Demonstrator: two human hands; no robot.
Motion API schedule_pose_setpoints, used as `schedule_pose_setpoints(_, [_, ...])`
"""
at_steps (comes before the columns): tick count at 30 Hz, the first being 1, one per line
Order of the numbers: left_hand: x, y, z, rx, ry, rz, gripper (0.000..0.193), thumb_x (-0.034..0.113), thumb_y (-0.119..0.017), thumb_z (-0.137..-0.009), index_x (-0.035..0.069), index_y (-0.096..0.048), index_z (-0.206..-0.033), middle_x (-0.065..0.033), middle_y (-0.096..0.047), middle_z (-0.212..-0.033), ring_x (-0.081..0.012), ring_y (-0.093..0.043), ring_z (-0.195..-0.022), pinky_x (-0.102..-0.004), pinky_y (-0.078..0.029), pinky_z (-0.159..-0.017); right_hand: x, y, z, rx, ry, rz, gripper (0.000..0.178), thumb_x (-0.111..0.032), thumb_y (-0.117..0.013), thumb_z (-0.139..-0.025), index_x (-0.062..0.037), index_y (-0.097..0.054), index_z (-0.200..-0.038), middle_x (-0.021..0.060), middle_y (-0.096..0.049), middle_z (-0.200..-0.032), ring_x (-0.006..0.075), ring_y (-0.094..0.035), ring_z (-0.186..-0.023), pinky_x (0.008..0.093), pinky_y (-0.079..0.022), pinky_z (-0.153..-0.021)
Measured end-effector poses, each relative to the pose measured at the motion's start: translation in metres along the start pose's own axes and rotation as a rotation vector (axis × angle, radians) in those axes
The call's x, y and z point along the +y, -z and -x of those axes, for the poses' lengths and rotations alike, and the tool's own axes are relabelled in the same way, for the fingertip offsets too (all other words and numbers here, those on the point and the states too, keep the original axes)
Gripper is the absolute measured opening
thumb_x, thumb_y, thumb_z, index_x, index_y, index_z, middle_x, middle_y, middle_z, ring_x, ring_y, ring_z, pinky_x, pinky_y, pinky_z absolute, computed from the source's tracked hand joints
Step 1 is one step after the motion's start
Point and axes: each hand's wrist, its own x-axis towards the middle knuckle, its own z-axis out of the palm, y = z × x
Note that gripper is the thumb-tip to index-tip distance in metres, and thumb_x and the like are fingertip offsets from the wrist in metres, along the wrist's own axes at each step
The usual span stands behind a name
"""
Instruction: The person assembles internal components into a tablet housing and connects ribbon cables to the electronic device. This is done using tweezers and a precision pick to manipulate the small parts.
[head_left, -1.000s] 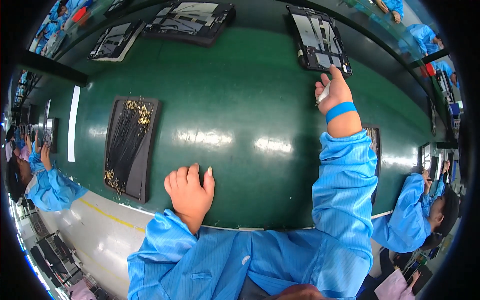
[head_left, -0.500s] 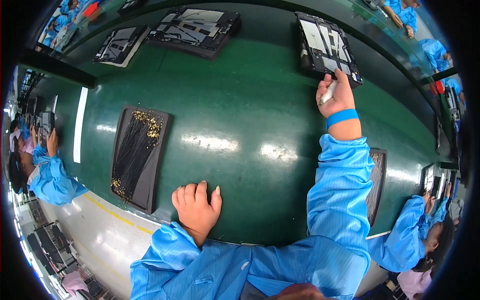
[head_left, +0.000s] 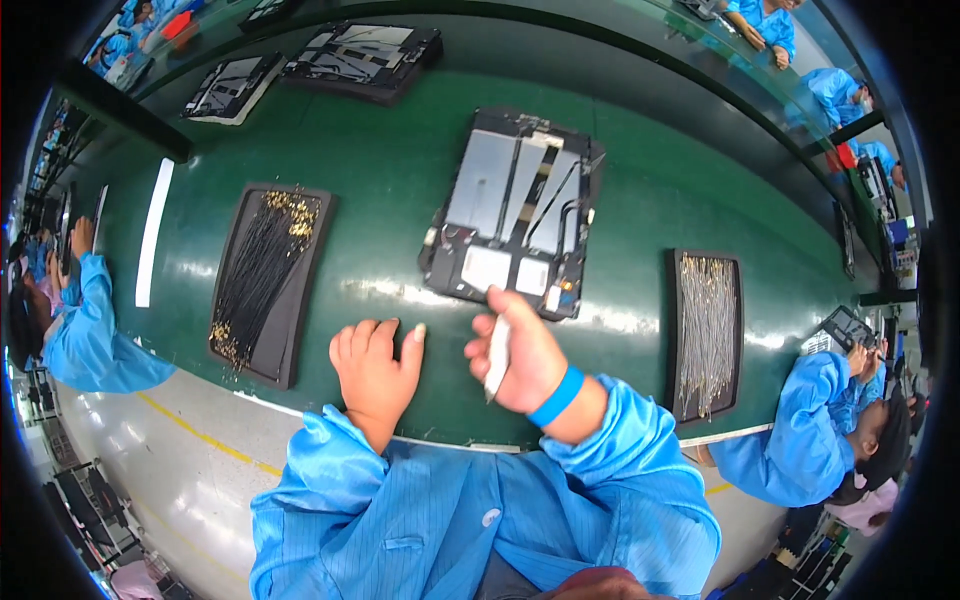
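An opened tablet [head_left: 525, 205], its grey batteries and black cables bare, lies slightly tilted in front of me on a dark holder. At its near edge is my right hand [head_left: 530, 360], wearing a blue wrist strap, with fingertips gripping the rim. The same hand clasps a white pen-like tool [head_left: 497, 360] with a narrow tip pointing toward me; its exact kind does not show. My left hand [head_left: 377, 372] rests on the green table, fingers apart and holding nothing. Left of it stands a dark tray [head_left: 285, 350] of black cables [head_left: 262, 265] with gold-coloured ends.
Another dark tray [head_left: 735, 340] to the right holds grey cables [head_left: 706, 335]. At the far left sit two more opened tablets, one [head_left: 365, 55] larger in view and one [head_left: 232, 88] beside it. Co-workers in blue sit left and right. A dark post [head_left: 120, 110] stands at left.
My right hand has brought the tablet from the far right of the table to nearer the middle, turning it a little. My left hand stays about where it was.
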Motion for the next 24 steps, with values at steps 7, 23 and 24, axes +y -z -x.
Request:
schedule_pose_setpoints(7, [0.012,0.016,0.031,-0.762,0.923,2.167,0.045,0.041,-0.033,-0.086,0.002,-0.044,-0.104,-0.0109,-0.056,-0.082,-0.0136,-0.052,-0.058,-0.0224,-0.041,-0.041,0.065,0.002,0.031,-0.135,-0.151,0.031,0.03,-0.038,-0.055,-0.075,-0.0099,-0.049,-0.083,0.0012,-0.047,-0.068,0.0125,-0.045,-0.052,0.0233,-0.035,-0.04])
schedule_pose_setpoints(23, [-0.016,0.045,-0.006,-0.547,0.811,1.477,0.038,0.029,-0.041,-0.086,-0.003,-0.049,-0.105,-0.012,-0.055,-0.099,-0.017,-0.054,-0.087,-0.0279,-0.043,-0.075,-0.006,0.109,0.061,0.485,0.684,0.923,0.047,-0.028,-0.05,-0.081,0.0039,-0.042,-0.114,0.0107,-0.056,-0.094,0.0137,-0.05,-0.087,0.0228,-0.038,-0.078])
schedule_pose_setpoints(24, [-0.018,0.037,-0.006,-0.507,0.792,1.44,0.039,0.03,-0.04,-0.086,-0.003,-0.05,-0.103,-0.0118,-0.056,-0.097,-0.0168,-0.055,-0.085,-0.0273,-0.044,-0.074,-0.002,0.112,0.059,0.467,0.65,1.065,0.047,-0.03,-0.05,-0.08,0.0049,-0.044,-0.111,0.0134,-0.056,-0.099,0.0157,-0.051,-0.091,0.0239,-0.038,-0.079])
